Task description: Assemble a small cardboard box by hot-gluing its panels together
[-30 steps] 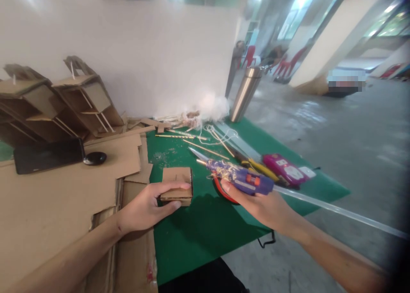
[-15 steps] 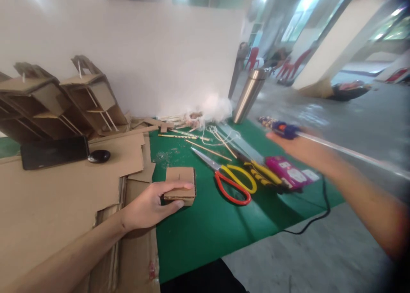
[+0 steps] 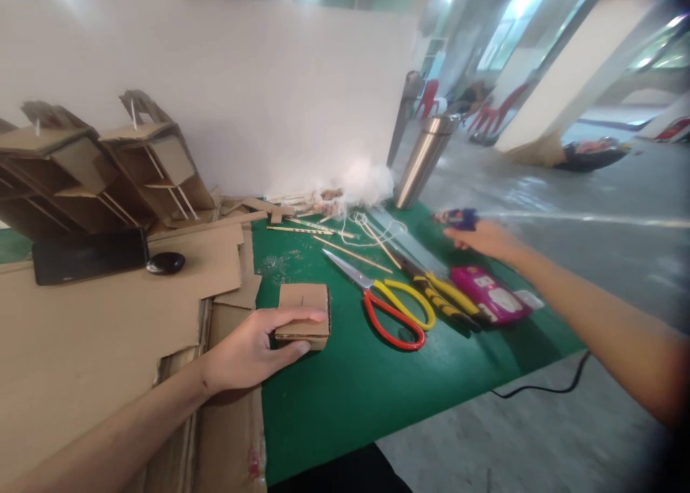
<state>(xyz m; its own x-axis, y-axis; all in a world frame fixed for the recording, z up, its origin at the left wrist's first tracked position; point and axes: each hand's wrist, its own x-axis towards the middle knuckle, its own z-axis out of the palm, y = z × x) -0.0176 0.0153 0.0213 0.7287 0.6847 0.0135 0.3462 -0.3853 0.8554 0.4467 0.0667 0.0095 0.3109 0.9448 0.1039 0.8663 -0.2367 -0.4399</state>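
My left hand (image 3: 259,346) is closed around the near left part of a small cardboard box (image 3: 305,295), fingers over its top and thumb along its front side. The box rests on the green tabletop (image 3: 334,399). Over the table's right side, my right hand (image 3: 493,240) is wrapped round a blue glue gun (image 3: 461,220); a long clear glue stick (image 3: 582,218) seems to trail from its back, blurred. Below that hand lie a magenta box (image 3: 493,295) and yellow-black pliers (image 3: 442,299). Scissors (image 3: 396,313) with red and yellow handles lie between the two hands.
Cardboard sheets (image 3: 108,328) cover the table's left side, bearing a dark phone (image 3: 89,256) and a black mouse (image 3: 166,263). Cardboard structures (image 3: 151,166) stand behind. Thin sticks (image 3: 353,254), string and a steel bottle (image 3: 423,162) are at the back. A black cord (image 3: 550,390) hangs at right.
My right hand has turned the glue gun, and the glue stick has swung up to nearly level. The black cord has shifted right. My left hand stays on the cardboard box.
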